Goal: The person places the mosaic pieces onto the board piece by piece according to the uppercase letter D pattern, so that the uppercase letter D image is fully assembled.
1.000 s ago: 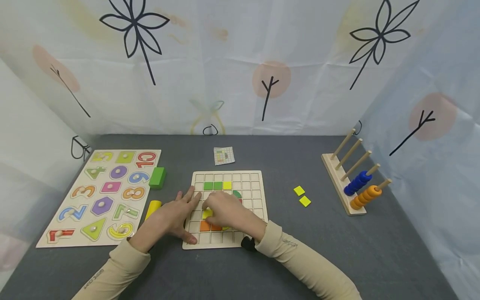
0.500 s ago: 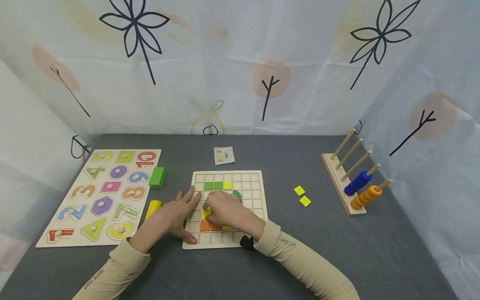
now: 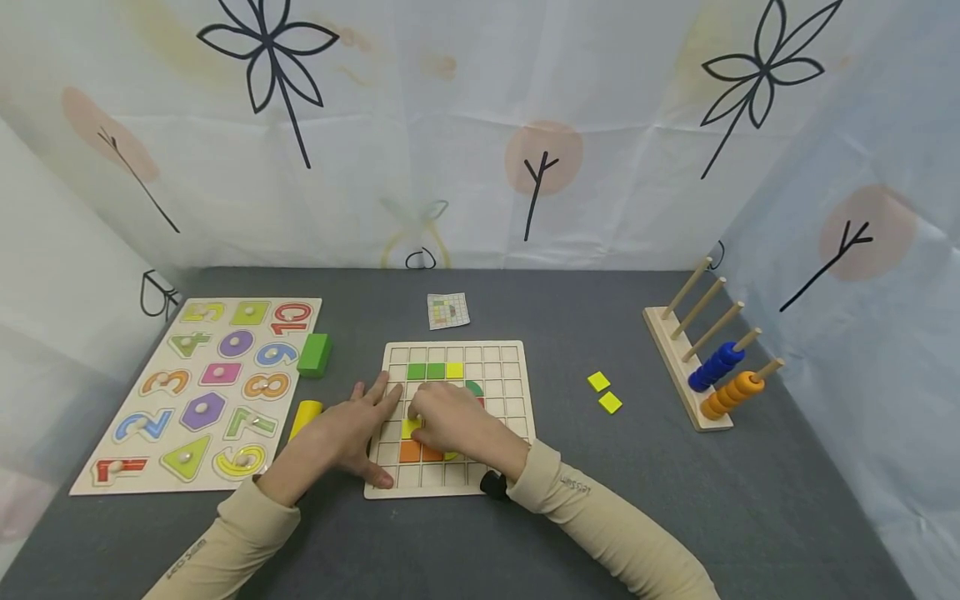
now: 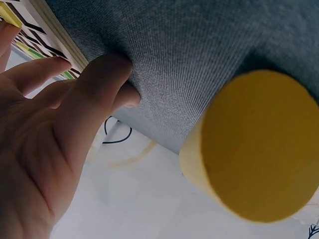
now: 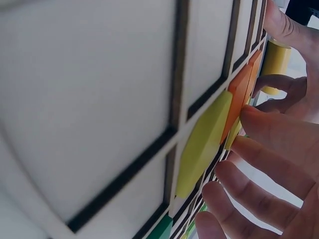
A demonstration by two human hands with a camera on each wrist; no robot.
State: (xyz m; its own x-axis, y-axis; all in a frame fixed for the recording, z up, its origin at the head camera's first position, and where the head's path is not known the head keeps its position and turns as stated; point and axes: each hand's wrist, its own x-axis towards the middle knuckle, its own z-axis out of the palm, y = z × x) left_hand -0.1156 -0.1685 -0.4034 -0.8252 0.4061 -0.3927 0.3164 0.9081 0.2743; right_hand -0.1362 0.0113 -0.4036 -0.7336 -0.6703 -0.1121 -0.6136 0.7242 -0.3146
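A wooden grid board (image 3: 510, 354) lies before me. My left hand (image 3: 348, 429) rests along its left edge with fingers spread. My right hand (image 3: 457, 421) reaches over the middle of the grid. In the right wrist view its thumb and index finger pinch a yellow square tile (image 5: 233, 133) at a cell. Below that tile sit two orange tiles (image 3: 409, 451), one partly covered. Beside them is a yellow-green piece (image 5: 204, 144). Farther up are two green tiles (image 3: 426, 372), a yellow tile (image 3: 454, 370) and a green rounded piece (image 3: 474, 387). A red piece is mostly hidden by the hand.
Two loose yellow tiles (image 3: 603, 392) lie to the right. Beyond them stands a peg stacker (image 3: 678, 358) with blue and orange rings. A number puzzle board (image 3: 180, 400), green block (image 3: 314, 356) and yellow cylinder (image 4: 261, 144) are at left. A pattern card (image 3: 447, 311) lies behind the grid.
The yellow tile under my right fingers has shifted slightly left, and the right hand has moved only a little. My left hand has stayed in place.
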